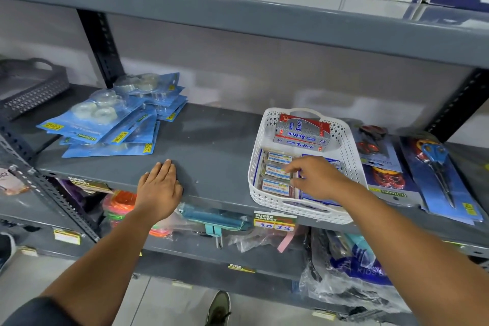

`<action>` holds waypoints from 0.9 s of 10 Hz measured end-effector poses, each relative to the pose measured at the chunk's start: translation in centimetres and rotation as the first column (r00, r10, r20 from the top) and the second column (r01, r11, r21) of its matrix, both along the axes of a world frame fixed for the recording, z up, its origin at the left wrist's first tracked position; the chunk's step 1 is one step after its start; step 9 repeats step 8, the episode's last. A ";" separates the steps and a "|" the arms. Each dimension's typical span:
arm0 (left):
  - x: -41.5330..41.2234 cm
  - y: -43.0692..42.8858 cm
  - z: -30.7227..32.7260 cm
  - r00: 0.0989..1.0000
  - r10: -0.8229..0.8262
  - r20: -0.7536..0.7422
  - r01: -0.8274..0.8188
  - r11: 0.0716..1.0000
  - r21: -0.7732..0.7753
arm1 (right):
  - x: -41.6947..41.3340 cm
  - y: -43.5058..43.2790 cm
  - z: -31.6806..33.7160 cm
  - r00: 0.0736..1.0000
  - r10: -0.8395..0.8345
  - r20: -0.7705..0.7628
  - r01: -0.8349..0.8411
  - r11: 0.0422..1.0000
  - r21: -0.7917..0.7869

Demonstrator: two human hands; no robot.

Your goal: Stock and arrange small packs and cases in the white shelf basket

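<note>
White shelf basket [354, 156] sat on the grey shelf [211, 145] to my right, long axis running from the shelf lip back toward the wall. My right hand [315, 177] was already inside it, over the near half, so it was the nearer hand by far; my left hand [160, 188] lay flat and open on bare shelf, well apart from the basket, holding nothing. Right fingers were loosely curled, tips touching the small clear cases [275, 174] stacked in a row along the basket's left side; whether they pinched one I could not tell. At the far end lay red-and-silver Softek packs [303, 131], crosswise. Blue packs showed under my hand, mostly hidden.
</note>
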State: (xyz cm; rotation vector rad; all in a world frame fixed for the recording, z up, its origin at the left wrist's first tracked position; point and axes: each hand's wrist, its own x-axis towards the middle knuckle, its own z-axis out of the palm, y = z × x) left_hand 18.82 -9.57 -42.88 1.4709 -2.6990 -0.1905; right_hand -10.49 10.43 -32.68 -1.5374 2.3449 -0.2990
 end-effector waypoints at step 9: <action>-0.2 -1.3 2.2 0.997 -0.077 0.008 0.075 0.987 0.141 | 0.3 0.8 -0.5 0.931 -0.334 0.147 0.337 0.941 0.001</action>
